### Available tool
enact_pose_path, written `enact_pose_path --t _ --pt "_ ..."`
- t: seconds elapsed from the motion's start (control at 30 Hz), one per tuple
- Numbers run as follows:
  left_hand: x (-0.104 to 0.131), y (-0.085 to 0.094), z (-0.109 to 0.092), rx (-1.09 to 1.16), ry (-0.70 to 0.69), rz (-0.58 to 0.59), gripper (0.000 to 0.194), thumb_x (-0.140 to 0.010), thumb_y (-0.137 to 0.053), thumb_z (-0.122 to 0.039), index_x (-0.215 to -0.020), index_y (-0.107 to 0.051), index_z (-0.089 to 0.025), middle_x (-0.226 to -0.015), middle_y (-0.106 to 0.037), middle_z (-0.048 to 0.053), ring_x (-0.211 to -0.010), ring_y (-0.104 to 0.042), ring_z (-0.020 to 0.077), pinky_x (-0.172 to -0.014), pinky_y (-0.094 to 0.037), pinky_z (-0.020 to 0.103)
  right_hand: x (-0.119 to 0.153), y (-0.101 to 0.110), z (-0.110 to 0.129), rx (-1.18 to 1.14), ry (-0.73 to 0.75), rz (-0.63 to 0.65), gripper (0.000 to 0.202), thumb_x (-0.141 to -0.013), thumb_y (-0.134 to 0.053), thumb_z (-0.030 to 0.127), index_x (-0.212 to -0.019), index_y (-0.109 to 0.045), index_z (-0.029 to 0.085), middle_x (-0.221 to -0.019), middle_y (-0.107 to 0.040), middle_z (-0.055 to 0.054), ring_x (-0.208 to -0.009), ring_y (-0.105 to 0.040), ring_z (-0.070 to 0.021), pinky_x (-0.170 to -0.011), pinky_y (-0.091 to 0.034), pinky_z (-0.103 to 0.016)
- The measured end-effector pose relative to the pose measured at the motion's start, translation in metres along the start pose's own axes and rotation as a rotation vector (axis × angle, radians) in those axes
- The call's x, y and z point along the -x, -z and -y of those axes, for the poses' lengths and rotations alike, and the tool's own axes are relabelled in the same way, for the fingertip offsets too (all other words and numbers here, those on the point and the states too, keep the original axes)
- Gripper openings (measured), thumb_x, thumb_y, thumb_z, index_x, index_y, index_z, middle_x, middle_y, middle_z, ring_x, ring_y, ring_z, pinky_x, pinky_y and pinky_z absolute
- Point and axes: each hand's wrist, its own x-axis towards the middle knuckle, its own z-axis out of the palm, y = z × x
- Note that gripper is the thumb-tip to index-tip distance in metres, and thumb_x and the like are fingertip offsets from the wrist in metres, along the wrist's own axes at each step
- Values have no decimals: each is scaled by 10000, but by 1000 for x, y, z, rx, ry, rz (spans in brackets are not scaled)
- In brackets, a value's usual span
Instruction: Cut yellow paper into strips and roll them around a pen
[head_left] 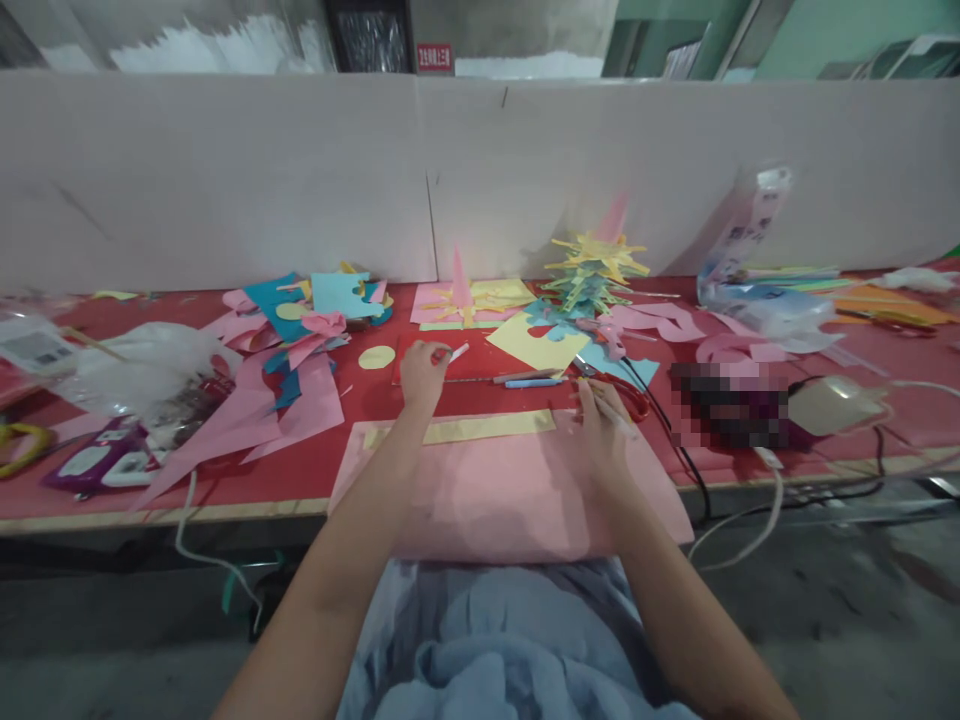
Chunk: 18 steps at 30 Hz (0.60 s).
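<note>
Between the fingertips of my left hand [424, 368] is a small white stick-like piece [458, 353], too small to name surely. My right hand [598, 412] grips a slim pale pen-like stick [613, 408], tilted over the right side of a large pink sheet [480, 495]. That sheet lies at the front and hangs past the table edge, with a yellow paper strip [487, 427] near its far edge. A blue pen [534, 382] rests between my hands. Red-handled scissors [630, 397] lie just beyond my right hand, partly hidden.
A layered paper tree [598, 270] and a pink cone [460, 277] stand behind. Pink and blue scraps [300, 370] pile up at left, near a purple-and-white device [109, 460]. A pink glue gun [611, 338] trails a black cord. A white partition [262, 180] closes the back.
</note>
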Motion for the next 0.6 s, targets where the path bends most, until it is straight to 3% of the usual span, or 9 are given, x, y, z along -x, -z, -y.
enact_pose_path --t 0.07,0.13,0.3,0.47,0.6 --pt "-2 2 5 -174 87 -146 170 -860 -552 -270 -949 -689 -222 -970 -627 56 -949 -567 202 -867 -404 324 2 0 5 -22 23 19 361 -834 -503 499 -972 -583 175 -879 -606 -93 -638 -533 -165 -580 -466 -330" --pt "-1 3 7 -288 143 -173 172 -854 -578 -281 -987 -680 -245 -1039 -617 63 -1046 -539 236 -904 -382 358 6 -1 10 -58 47 43 337 -842 -498 478 -977 -589 182 -921 -630 -113 -654 -551 -175 -608 -478 -345" --pt "6 -4 5 -375 76 -77 178 -854 -598 -303 -1014 -669 -268 -1077 -603 61 -1070 -527 246 -929 -364 387 12 -4 12 -105 47 80 306 -872 -460 478 -957 -569 205 -907 -647 -102 -644 -565 -180 -621 -492 -355" --pt "6 -12 12 -395 95 -20 211 -841 -614 -295 -1048 -647 -269 -1105 -593 72 -1102 -515 256 -934 -366 404 6 -9 -1 122 260 244 259 -862 -489 443 -908 -565 199 -787 -610 -52 -683 -561 -193 -719 -481 -390" --pt "6 -14 17 -395 99 8 178 -843 -608 -283 -1012 -655 -255 -1112 -585 72 -1087 -520 257 -927 -377 407 0 -13 -2 78 263 366 276 -793 -570 470 -850 -570 201 -827 -628 -58 -728 -583 -202 -747 -493 -391"
